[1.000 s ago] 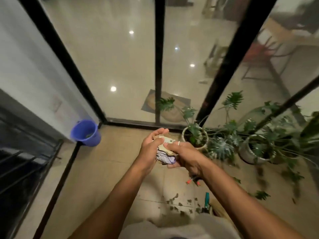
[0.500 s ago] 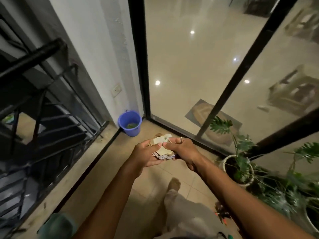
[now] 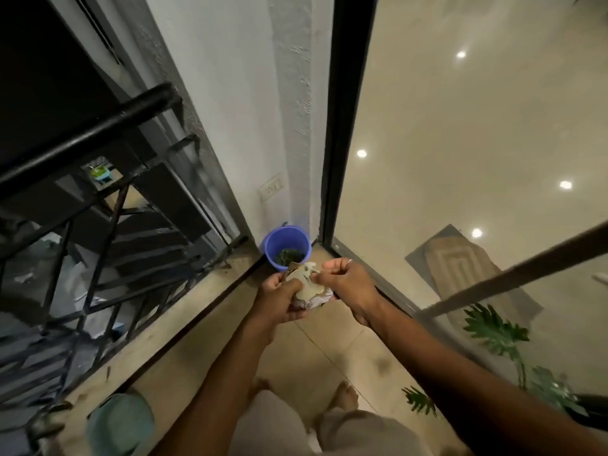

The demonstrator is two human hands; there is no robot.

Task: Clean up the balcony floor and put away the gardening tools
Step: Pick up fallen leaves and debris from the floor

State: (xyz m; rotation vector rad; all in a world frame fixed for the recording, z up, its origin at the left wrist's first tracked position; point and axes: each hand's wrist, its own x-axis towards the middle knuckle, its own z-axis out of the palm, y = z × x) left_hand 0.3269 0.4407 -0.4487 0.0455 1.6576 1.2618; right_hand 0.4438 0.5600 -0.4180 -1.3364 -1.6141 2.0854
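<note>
Looking down at the beige tiled floor (image 3: 204,350), I see the round blue plastic bucket (image 3: 279,241) in the corner. Just before it, the left hand (image 3: 279,299) and right hand (image 3: 348,284) both curl around a crumpled beige paper bundle (image 3: 307,287), its long axis pointing toward the bucket.

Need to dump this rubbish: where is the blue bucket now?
Head view, centre: the round blue plastic bucket stands in the floor corner between white wall and black door frame, just beyond the left hand.
</note>
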